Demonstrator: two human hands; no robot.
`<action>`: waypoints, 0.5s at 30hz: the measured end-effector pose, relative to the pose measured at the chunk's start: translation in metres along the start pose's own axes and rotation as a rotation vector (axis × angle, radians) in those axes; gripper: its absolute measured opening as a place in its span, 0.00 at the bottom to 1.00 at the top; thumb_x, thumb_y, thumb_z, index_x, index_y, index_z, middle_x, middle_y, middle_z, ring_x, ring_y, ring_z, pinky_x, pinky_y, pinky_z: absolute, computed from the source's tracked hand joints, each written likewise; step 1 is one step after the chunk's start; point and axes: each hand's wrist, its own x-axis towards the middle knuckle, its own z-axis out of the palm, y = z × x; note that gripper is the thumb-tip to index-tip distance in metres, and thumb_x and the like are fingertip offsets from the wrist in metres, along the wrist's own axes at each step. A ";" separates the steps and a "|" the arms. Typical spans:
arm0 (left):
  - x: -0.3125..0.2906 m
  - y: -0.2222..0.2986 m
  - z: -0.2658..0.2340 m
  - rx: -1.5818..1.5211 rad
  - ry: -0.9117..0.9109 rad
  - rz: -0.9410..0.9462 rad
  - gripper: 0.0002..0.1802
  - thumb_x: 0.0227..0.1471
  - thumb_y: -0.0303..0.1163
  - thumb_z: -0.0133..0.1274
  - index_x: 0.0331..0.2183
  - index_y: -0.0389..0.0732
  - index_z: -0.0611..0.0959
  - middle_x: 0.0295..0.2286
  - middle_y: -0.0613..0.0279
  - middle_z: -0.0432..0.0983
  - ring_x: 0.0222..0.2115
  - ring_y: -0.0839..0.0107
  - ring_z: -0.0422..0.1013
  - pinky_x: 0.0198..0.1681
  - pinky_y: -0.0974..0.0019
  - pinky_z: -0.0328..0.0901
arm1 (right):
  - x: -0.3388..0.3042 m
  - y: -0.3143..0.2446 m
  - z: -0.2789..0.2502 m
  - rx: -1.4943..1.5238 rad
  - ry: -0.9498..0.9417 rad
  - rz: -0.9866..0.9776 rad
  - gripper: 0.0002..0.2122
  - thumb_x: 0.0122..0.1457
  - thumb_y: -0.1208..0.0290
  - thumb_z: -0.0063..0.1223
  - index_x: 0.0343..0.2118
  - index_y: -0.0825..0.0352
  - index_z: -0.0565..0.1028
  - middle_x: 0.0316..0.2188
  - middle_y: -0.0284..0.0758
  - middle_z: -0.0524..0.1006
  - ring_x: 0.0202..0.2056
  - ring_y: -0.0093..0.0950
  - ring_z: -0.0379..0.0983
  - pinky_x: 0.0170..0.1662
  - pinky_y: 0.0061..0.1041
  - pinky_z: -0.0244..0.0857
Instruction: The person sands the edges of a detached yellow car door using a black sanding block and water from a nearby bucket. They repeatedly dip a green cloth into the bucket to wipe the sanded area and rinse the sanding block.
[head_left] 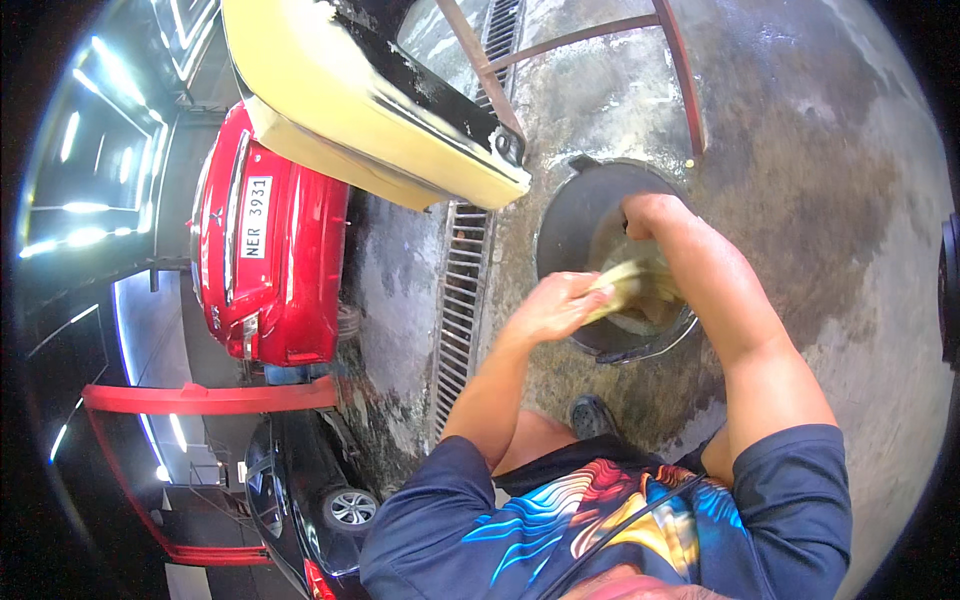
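A round black bucket [585, 205] with murky water in it stands on the floor in front of me. Over its near side my left hand [568, 303] is closed on a pale yellow cloth [632, 283], which is blurred by motion. My right hand [655, 213] is curled above the far right part of the bucket, its knuckles turned up. The fingers and whatever they may hold are hidden behind the hand, and my right forearm crosses the bucket's right side.
A yellow and black panel [370, 140] juts in at upper left, beside a brown metal stand [682, 75]. The floor drain grate [460, 300] runs left of the bucket. A red car [290, 240], a black car [330, 490] and a red metal frame [210, 398] stand further left.
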 end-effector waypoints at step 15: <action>-0.099 0.077 -0.046 0.148 0.720 0.275 0.17 0.67 0.34 0.54 0.51 0.34 0.84 0.33 0.55 0.83 0.32 0.76 0.74 0.39 0.66 0.70 | 0.020 0.005 0.023 -0.134 -0.112 -0.029 0.19 0.49 0.67 0.64 0.47 0.61 0.85 0.47 0.42 0.84 0.49 0.39 0.81 0.51 0.39 0.74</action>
